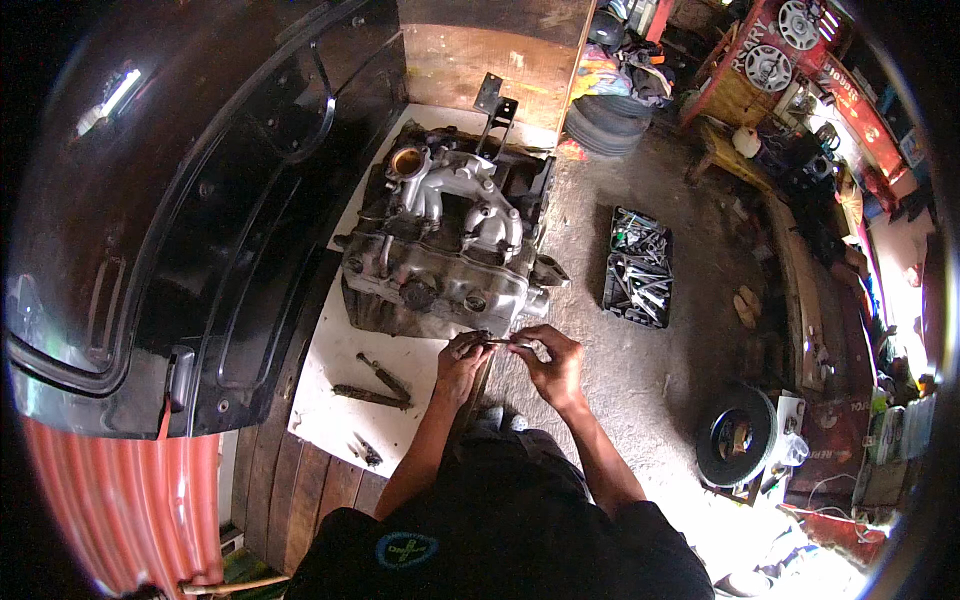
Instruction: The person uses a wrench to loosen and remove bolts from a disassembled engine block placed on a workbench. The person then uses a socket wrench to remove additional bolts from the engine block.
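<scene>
Small part [497, 342] between left hand [462, 362] and right hand [554, 366]: ends covered by the grip; kind too small to tell. Dark piece [371, 455] below: form unclear. Heaped tools [640, 285]: lower ones hidden, single types indistinct. Engine [432, 268]: underside hidden. Black shirt [520, 530], red corrugated sheet [130, 500]: cut off by lower edge.

Dull metal engine [436, 262], seemingly plastic tray [607, 285]

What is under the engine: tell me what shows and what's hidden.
A white sheet shows to the left of and in front of the engine, with wooden planks past its lower-left edge. Anything directly beneath the engine is covered.
</scene>
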